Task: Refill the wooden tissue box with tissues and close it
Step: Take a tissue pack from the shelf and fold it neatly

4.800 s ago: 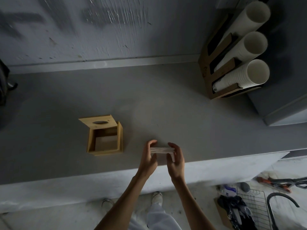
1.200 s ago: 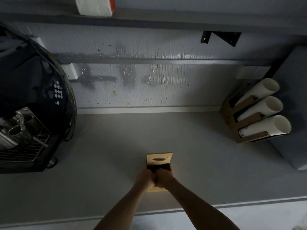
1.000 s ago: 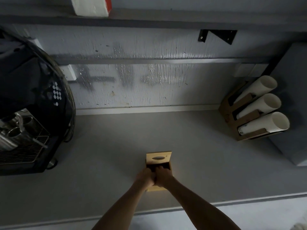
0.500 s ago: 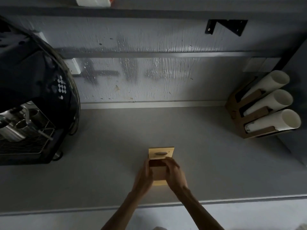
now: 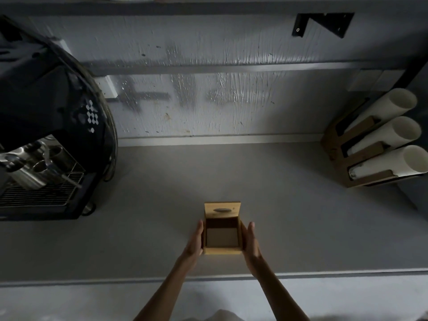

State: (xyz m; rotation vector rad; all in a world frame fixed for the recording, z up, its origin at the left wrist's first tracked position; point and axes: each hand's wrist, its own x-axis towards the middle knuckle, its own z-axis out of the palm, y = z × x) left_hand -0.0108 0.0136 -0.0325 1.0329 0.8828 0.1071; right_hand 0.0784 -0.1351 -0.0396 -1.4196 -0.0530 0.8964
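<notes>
The wooden tissue box (image 5: 222, 251) stands on the grey counter (image 5: 301, 216) near its front edge. Its lid (image 5: 222, 210), with an oval slot, is hinged back and stands open at the far side. A pale flat stack of tissues (image 5: 221, 237) lies inside, below the rim. My left hand (image 5: 195, 242) lies flat against the box's left wall and my right hand (image 5: 250, 242) against its right wall, fingers straight and pointing away from me. The box is held between the two palms.
A black espresso machine (image 5: 46, 135) with a metal drip grate fills the left side of the counter. A wooden rack of white paper cup stacks (image 5: 379, 144) leans at the right. The wall is close behind, and a shelf bracket (image 5: 324, 22) hangs above.
Earlier both hands held the tissue stack, then pressed it down into the box. Now they have come out and spread to the box's two sides, showing the tissues inside.
</notes>
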